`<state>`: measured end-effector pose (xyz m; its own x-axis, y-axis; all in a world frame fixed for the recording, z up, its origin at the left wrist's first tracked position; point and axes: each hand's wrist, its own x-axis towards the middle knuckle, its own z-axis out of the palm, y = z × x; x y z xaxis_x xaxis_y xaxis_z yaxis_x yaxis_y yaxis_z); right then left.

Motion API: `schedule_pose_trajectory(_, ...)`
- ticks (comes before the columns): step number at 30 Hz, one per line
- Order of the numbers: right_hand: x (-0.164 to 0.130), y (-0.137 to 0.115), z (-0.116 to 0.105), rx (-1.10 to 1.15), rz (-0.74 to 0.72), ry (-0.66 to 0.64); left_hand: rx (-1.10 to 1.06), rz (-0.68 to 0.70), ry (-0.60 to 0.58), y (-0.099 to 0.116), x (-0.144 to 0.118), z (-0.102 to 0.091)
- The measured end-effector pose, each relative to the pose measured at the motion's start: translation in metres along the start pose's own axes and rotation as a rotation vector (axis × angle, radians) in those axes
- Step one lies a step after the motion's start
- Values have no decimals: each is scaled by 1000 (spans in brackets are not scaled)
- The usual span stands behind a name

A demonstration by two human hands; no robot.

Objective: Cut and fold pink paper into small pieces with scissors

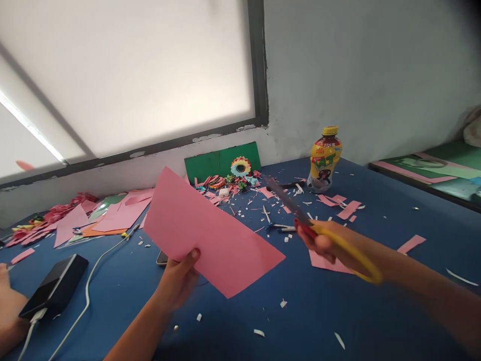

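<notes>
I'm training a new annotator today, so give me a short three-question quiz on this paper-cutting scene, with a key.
1. True or false: the left hand holds the pink sheet by its lower edge.
2. What does the right hand hold?
A. a glue stick
B. scissors
C. a pen
3. Fill in: the bottle with the yellow cap stands near the ___ at the back of the blue table.

Key:
1. True.
2. B; their blades look shut and point away from the sheet, not touching it.
3. Wall.
</notes>
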<state>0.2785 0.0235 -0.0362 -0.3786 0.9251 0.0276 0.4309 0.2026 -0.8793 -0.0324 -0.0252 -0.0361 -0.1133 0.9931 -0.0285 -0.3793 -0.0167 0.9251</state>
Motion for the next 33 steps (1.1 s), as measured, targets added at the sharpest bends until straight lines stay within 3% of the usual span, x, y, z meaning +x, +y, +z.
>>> schedule_pose_trajectory(3,13,0,3,-428,69,80,31,-19,-45,-1,-1,-2)
schedule_pose_trajectory(6,20,10,7,-719,109,12,58,-19,-87,-2,-2,-3)
schedule_pose_trajectory(9,20,15,11,-657,39,-61,71,-46,-72,-1,-4,0)
schedule_pose_trajectory(13,10,-2,15,-496,-133,53,73,-87,-12,0,-4,8)
schedule_pose_trajectory(14,6,-9,17,-360,-150,15,75,-84,0,0,-4,10)
schedule_pose_trajectory(17,-4,-25,26,160,-180,-302,83,-72,28,-2,-2,12)
schedule_pose_trajectory(19,-8,-29,34,347,-205,-353,90,-70,33,-5,-1,12)
schedule_pose_trajectory(24,-8,-26,47,441,-203,-311,90,-26,20,-12,0,14)
schedule_pose_trajectory(30,1,-26,40,499,-68,58,54,-27,-38,-8,0,13)
schedule_pose_trajectory(33,6,-25,25,427,-38,93,-9,-8,-44,5,3,6)
